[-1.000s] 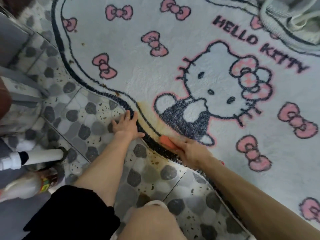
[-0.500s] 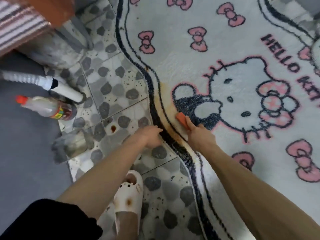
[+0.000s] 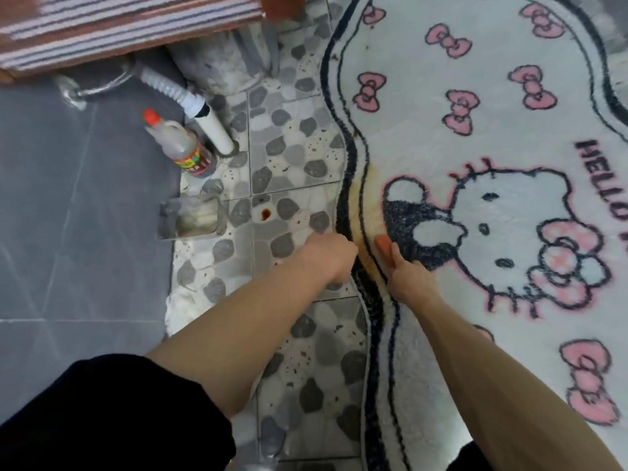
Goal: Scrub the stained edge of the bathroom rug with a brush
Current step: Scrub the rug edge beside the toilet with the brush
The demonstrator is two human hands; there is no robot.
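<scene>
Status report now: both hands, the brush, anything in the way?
Right hand grips orange brush on stained rug edge. Left hand beside it, grip unclear. Nothing in the way.

The strip of pebble tiles (image 3: 289, 164) between the rug (image 3: 492, 137) and the dark grey floor (image 3: 68, 198) is the open way; a hand can pass along it from the near end towards the far end. On the strip's border with the grey floor stand three things: a metal tray (image 3: 192, 217), behind it a bottle (image 3: 180, 144) with an orange cap, and just beside the bottle a white pipe (image 3: 214, 129) that ends at the floor. A grey column base (image 3: 224, 62) under a striped panel (image 3: 119, 25) closes the far end. At the rug's stained edge the left hand (image 3: 328, 256) and the right hand (image 3: 407, 280), which holds the brush (image 3: 385, 248), leave only a narrow gap.
</scene>
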